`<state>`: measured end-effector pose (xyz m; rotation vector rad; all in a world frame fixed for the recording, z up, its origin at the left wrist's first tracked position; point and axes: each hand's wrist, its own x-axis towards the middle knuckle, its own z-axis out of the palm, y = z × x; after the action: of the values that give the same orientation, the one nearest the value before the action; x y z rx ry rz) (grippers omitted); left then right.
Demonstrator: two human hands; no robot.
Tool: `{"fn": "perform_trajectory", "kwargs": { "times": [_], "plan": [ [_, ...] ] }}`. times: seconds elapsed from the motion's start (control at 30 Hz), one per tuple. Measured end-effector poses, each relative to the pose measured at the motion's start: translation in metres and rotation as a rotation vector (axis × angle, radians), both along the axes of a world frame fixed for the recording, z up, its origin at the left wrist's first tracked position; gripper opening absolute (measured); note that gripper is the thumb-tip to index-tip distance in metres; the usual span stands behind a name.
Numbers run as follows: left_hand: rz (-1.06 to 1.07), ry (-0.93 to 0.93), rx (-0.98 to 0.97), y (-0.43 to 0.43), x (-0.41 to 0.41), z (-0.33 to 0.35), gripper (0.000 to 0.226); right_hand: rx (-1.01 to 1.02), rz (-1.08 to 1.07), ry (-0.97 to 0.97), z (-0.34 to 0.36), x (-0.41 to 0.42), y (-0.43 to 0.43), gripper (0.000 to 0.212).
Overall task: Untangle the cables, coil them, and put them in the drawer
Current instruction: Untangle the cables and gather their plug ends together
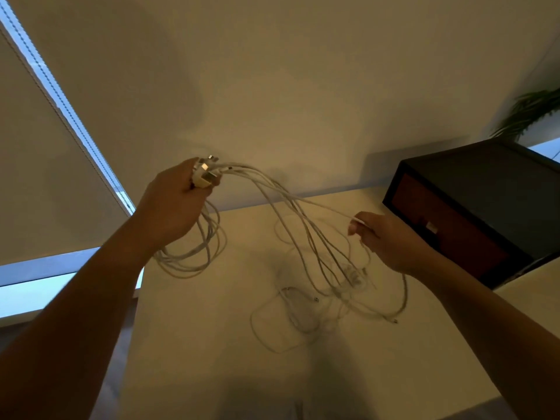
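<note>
My left hand (178, 201) is raised above the white table (188, 344) and grips a bunch of white cables (281, 201) near their plug ends, with several metal connectors sticking out at the top. Coiled loops hang below this hand. The strands run right and down to a tangle lying on the table (342, 286). My right hand (391, 241) pinches one white strand between thumb and fingertips, held above the table at the right. A dark drawer unit (472, 213) with a reddish-brown front stands on the table's back right; its drawer looks closed.
A pale wall rises behind the table. Roller blinds cover the windows at the left, with a bright gap between them. A green plant (527, 113) shows at the far right above the drawer unit. A loose cable loop (272, 328) lies near the table's middle.
</note>
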<state>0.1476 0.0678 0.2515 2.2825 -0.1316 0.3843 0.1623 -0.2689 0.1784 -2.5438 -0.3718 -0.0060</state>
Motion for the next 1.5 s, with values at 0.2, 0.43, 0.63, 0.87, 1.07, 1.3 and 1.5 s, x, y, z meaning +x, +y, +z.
{"fn": "perform_trajectory", "kwargs": {
  "times": [0.2, 0.43, 0.63, 0.87, 1.07, 1.3, 1.5],
  "plan": [
    [-0.034, 0.031, 0.027, -0.003, -0.004, 0.003, 0.017, -0.284, -0.081, 0.075, -0.019, -0.005, -0.012, 0.025],
    [-0.11, 0.065, -0.008, -0.014, -0.006, 0.0, 0.017, -0.062, 0.059, 0.291, -0.01, -0.015, 0.014, 0.101],
    [-0.23, 0.046, 0.009, -0.033, -0.013, 0.004, 0.021, 0.369, 0.214, 0.053, 0.027, -0.015, 0.08, 0.087],
    [-0.083, -0.032, -0.012, -0.015, -0.015, 0.01, 0.012, 0.343, 0.15, 0.039, 0.005, -0.005, 0.085, 0.036],
    [0.084, -0.013, -0.031, 0.006, -0.007, 0.011, 0.022, 0.249, 0.057, 0.051, -0.02, -0.003, 0.047, 0.061],
    [0.132, -0.001, -0.154, 0.014, -0.008, 0.005, 0.013, 0.019, 0.016, 0.001, -0.037, 0.005, 0.012, 0.049],
    [0.229, -0.053, -0.274, 0.023, -0.005, 0.009, 0.021, -0.021, -0.091, 0.06, -0.055, 0.009, -0.01, 0.041]
  ]
}}
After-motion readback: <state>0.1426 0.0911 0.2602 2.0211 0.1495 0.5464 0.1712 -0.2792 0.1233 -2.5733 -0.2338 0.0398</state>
